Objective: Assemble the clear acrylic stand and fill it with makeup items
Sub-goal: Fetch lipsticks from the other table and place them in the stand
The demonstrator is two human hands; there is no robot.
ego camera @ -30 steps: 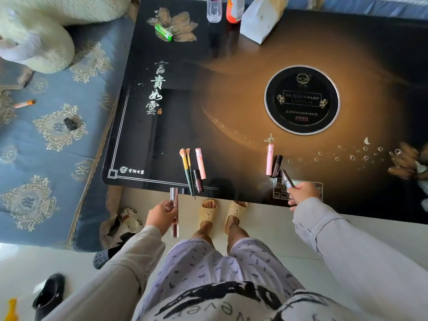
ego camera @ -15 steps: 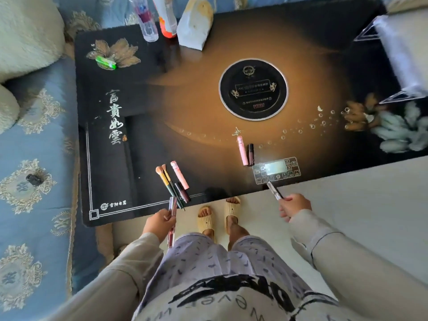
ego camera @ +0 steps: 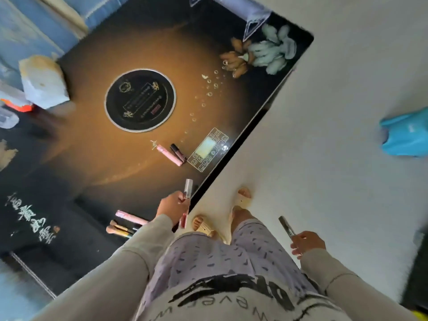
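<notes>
My left hand (ego camera: 172, 205) grips a lip gloss tube (ego camera: 187, 193) with a silver cap, right at the near edge of the black table (ego camera: 69, 172). My right hand (ego camera: 306, 243) holds a dark slim makeup stick (ego camera: 286, 227) out over the white floor, away from the table. On the table lie a pink tube (ego camera: 168, 155) and a dark tube (ego camera: 177, 152) next to the control panel (ego camera: 208, 149). Another pink tube (ego camera: 130, 217) and makeup brushes (ego camera: 119, 229) lie by my left sleeve. Clear acrylic pieces (ego camera: 252, 17) show at the table's far corner, blurred.
A round burner plate (ego camera: 140, 99) sits in the table's middle. A white pouch (ego camera: 42, 82) and bottles (ego camera: 14, 107) stand at the far left. A blue object (ego camera: 405, 135) lies on the floor at right. My slippered feet (ego camera: 222, 218) stand beside the table edge.
The view has swung right and tilted. My right hand has drawn away from the table with the dark stick; my left hand has risen to the table edge with the lip gloss.
</notes>
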